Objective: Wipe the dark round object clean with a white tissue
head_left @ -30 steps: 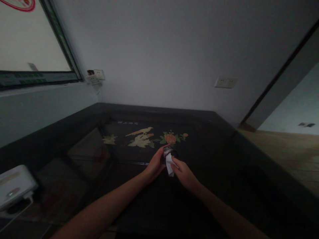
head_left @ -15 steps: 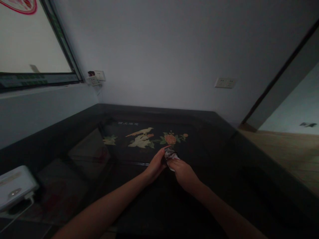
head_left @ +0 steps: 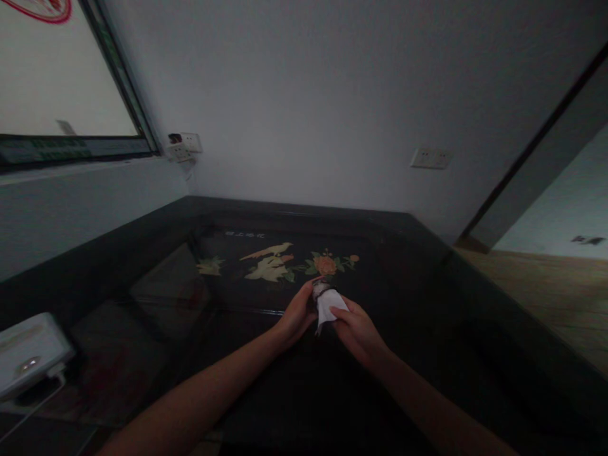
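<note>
Looks like somebody's home to me: glossy dark worktop [head_left: 427,285] with a bird-and-flower picture [head_left: 268,268] just beyond the fingers [head_left: 303,300], a plain pale wall [head_left: 304,114] with a double socket [head_left: 431,158] past that, a window [head_left: 61,69] up to their left, wood-look floor [head_left: 546,291] way off to their right.

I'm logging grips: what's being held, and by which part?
The left hand holds a small dark object at its left side; the right hand pinches a white cloth or tissue near its right edge.
</note>
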`<state>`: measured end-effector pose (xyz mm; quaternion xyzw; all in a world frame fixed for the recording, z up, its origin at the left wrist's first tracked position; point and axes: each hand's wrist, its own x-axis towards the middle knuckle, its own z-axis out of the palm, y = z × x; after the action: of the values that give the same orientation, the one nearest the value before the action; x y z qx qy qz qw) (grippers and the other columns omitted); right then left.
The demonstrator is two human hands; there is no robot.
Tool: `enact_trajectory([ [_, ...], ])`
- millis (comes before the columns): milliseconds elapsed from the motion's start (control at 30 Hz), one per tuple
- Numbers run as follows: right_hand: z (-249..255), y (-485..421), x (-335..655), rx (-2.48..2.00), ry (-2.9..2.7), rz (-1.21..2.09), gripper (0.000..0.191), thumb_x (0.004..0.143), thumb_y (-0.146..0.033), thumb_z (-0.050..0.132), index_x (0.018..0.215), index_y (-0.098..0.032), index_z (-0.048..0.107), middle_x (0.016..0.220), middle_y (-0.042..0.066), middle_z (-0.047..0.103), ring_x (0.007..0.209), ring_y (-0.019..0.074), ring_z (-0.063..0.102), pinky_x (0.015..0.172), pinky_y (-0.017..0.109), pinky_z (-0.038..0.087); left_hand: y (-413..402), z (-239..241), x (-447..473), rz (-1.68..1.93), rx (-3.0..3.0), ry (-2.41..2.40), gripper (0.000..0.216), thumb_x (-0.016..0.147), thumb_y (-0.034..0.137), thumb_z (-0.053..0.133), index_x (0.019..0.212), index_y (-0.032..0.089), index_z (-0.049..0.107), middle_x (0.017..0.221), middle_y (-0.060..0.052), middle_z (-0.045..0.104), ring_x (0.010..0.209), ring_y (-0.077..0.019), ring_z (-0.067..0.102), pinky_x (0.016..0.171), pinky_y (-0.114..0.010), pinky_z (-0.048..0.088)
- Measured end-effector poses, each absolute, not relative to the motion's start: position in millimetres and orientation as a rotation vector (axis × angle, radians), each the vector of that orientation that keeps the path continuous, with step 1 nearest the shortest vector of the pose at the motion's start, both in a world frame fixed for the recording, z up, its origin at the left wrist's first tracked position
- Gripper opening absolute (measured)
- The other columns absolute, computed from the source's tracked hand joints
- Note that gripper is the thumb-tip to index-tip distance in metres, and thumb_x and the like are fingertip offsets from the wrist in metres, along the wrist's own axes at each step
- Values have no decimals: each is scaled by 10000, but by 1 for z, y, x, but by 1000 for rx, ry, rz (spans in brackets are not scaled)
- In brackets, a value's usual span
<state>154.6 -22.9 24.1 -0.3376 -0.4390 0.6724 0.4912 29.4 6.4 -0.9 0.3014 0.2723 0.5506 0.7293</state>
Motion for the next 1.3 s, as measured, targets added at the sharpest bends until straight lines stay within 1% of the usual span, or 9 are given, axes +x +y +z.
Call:
enact_trajectory([
  [100, 24, -22, 159, -938, -1274, 1493, 274, 736, -254, 558, 976, -147, 638, 826, 54, 652, 758, 202, 591, 734, 329, 458, 6, -1, 29, 1202, 662, 608, 362, 854, 366, 541, 1167, 189, 580, 1076, -77, 650, 968, -203, 590, 834, -314, 460],
  [233, 26, -22, 168, -1122, -1935, 1006, 188, 822, -191, 447, 830, -139, 628, 729, 47, 622, 681, 189, 575, 661, 300, 451, 4, 2, 28, 1189, 668, 626, 357, 862, 374, 526, 1167, 194, 577, 1065, -76, 653, 945, -203, 600, 812, -314, 464],
  [433, 20, -17, 177, -1050, -2488, 353, 392, 809, -35, 370, 1100, -102, 625, 1142, 163, 652, 1076, 250, 593, 963, 397, 430, 2, 3, 27, 1166, 739, 607, 362, 868, 387, 529, 1169, 194, 584, 1074, -83, 657, 985, -205, 596, 842, -310, 456],
  [533, 14, -16, 177, -1062, -2533, 221, 427, 803, -24, 365, 1142, -89, 617, 1180, 170, 638, 1121, 252, 577, 998, 410, 417, 1, 2, 26, 1148, 771, 598, 386, 868, 405, 529, 1194, 203, 574, 1099, -87, 651, 1003, -208, 590, 822, -296, 456],
  [667, 18, -20, 174, -1106, -2420, 396, 408, 783, -23, 378, 1089, -117, 631, 1134, 148, 656, 1075, 241, 590, 955, 384, 426, 1, 4, 26, 1150, 768, 619, 386, 868, 399, 528, 1196, 200, 569, 1101, -88, 647, 999, -214, 590, 824, -304, 457],
  [833, 26, -21, 169, -1111, -1898, 1074, 170, 792, -150, 467, 814, -145, 636, 751, 41, 647, 705, 173, 585, 671, 271, 436, 1, 7, 28, 1161, 733, 648, 390, 853, 391, 545, 1185, 188, 571, 1061, -81, 655, 948, -205, 597, 806, -301, 461],
  [1000, 24, -19, 161, -843, -1054, 1641, 236, 685, -258, 656, 896, -153, 653, 836, 47, 660, 776, 190, 590, 742, 312, 446, 2, 6, 29, 1183, 696, 627, 356, 878, 351, 513, 1190, 187, 564, 1115, -84, 637, 979, -192, 582, 822, -297, 466],
  [1167, 21, -18, 160, -784, -968, 1667, 246, 683, -250, 667, 908, -151, 654, 872, 58, 660, 792, 188, 595, 748, 308, 456, 3, 4, 29, 1197, 680, 613, 353, 864, 361, 533, 1171, 190, 575, 1104, -78, 640, 986, -197, 583, 813, -296, 469],
  [1300, 21, -16, 168, -984, -1549, 1354, 204, 794, -249, 540, 922, -134, 650, 779, 33, 645, 725, 175, 580, 681, 282, 453, 2, 5, 28, 1189, 674, 611, 370, 856, 372, 543, 1176, 188, 573, 1089, -77, 647, 954, -190, 594, 820, -298, 462],
])
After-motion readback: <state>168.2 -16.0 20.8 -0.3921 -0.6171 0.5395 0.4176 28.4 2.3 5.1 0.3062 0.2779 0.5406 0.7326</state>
